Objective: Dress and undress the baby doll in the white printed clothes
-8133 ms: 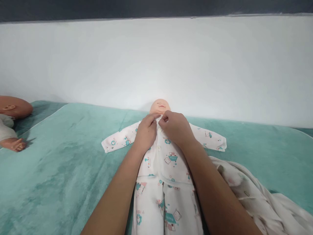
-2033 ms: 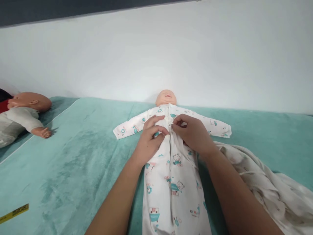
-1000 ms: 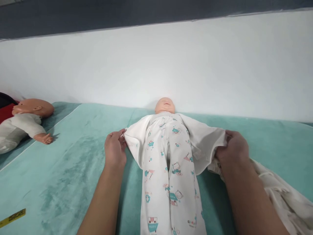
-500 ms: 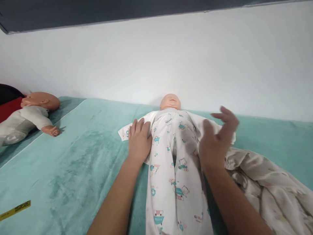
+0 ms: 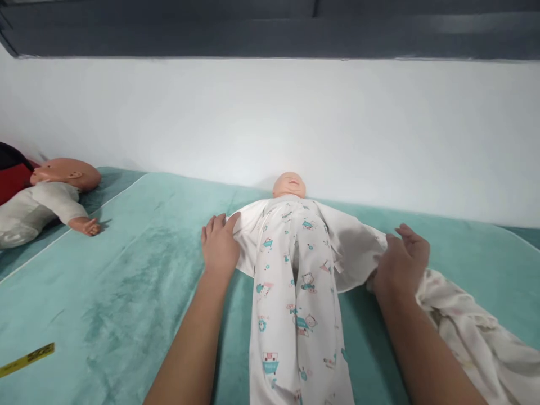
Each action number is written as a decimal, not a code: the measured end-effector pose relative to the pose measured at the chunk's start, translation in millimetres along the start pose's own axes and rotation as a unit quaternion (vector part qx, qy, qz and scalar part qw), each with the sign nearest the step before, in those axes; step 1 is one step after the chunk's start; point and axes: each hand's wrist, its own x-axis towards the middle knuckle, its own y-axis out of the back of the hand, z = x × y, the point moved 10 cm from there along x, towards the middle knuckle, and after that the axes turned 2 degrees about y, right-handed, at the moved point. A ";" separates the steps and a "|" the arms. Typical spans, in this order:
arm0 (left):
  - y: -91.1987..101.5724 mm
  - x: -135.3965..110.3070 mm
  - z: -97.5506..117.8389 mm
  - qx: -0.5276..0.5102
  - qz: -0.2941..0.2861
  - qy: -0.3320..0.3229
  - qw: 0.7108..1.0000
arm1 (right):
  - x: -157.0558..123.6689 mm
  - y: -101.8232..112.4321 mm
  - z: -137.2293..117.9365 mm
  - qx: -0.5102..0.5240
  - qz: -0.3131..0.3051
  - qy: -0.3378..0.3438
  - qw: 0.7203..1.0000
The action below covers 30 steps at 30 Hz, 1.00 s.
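A baby doll (image 5: 289,184) lies on its back, its head against the wall. White printed baby trousers (image 5: 278,304) lie lengthwise over its front, and a white baby shirt (image 5: 352,244) spreads out to both sides beneath them. My left hand (image 5: 220,242) is closed over the end of the shirt's left-side sleeve, which it mostly hides. On the other side my right hand (image 5: 403,261) grips the outer end of the right-side sleeve, with the cloth lifted and drawn outward. The fingertips of the right hand are partly hidden.
Another doll (image 5: 63,191) in pale clothing lies at the far left, beside a red and black object (image 5: 14,174). A crumpled cream cloth (image 5: 476,332) is at the right. A yellow strip (image 5: 27,359) lies on the green mat (image 5: 126,281). A dark ledge (image 5: 270,36) overhangs the wall.
Both hands have moved outward from the doll's sides to the sleeve ends. The right hand, loose and raised before, has taken hold of the sleeve and pulled it outward. The view has shifted slightly.
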 end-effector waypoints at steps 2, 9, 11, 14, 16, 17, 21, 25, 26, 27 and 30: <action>1.8 0.8 -4.1 -0.001 -0.005 0.006 1.000 | 5.7 20.8 1.7 -0.029 0.035 -0.003 0.999; 13.0 5.1 5.9 -0.004 0.066 0.005 0.998 | 7.2 16.3 -23.0 -0.149 0.008 0.120 0.981; 8.5 7.5 23.3 -0.018 0.068 -0.028 0.997 | -11.3 -15.2 -37.1 -0.213 -0.070 0.216 0.950; -4.8 13.7 51.1 -0.026 0.041 -0.083 0.995 | -39.7 -57.9 -39.6 -0.302 -0.182 0.302 0.886; -13.9 19.6 61.7 -0.019 0.017 -0.099 0.995 | -46.4 -68.3 -36.6 -0.324 -0.211 0.320 0.865; -17.6 23.0 63.5 -0.010 0.007 -0.098 0.995 | -46.2 -69.0 -35.6 -0.327 -0.213 0.325 0.861; -24.0 33.7 57.7 0.033 -0.013 -0.075 0.997 | -38.0 -61.4 -35.5 -0.317 -0.204 0.325 0.868; -24.3 39.9 46.0 0.035 -0.022 -0.057 0.997 | -41.7 -46.8 -56.4 -0.226 -0.169 0.352 0.892; -24.5 41.4 43.0 0.028 -0.023 -0.052 0.998 | -45.7 -43.5 -64.3 -0.194 -0.165 0.360 0.898; -24.7 43.0 40.1 0.020 -0.024 -0.045 0.998 | -50.2 -41.1 -72.7 -0.159 -0.166 0.361 0.904; -25.2 47.0 32.8 -0.004 -0.024 -0.027 0.999 | -65.6 -52.6 -100.0 -0.065 -0.214 0.328 0.918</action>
